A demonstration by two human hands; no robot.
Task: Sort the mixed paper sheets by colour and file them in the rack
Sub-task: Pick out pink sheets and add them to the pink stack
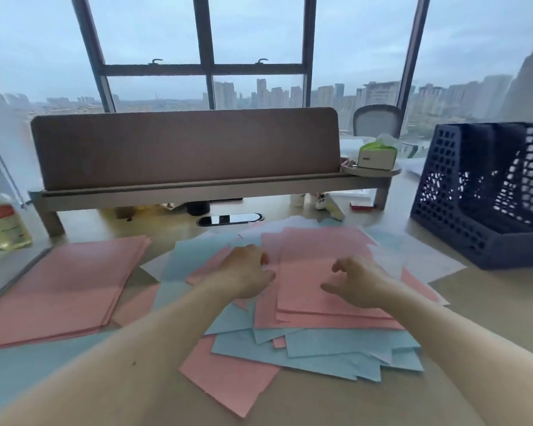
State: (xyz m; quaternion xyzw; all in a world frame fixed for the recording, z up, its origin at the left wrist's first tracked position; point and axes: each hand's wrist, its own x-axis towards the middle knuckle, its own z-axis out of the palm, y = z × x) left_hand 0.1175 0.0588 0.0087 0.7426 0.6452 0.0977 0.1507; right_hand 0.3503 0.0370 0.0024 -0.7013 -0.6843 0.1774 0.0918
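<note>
A mixed pile of pink, blue and white paper sheets is spread over the desk in front of me. On top of it lies a group of pink sheets. My left hand rests on the left edge of that group with fingers curled down. My right hand hovers just over the same sheets, fingers bent and apart, holding nothing. A separate stack of pink sheets lies to the left. The dark blue perforated file rack stands at the right, its slots showing no paper.
A brown desk divider on a shelf runs across the back. A tissue box sits at its right end, a bottle at the far left. Small items lie under the shelf. Bare desk shows at the right front.
</note>
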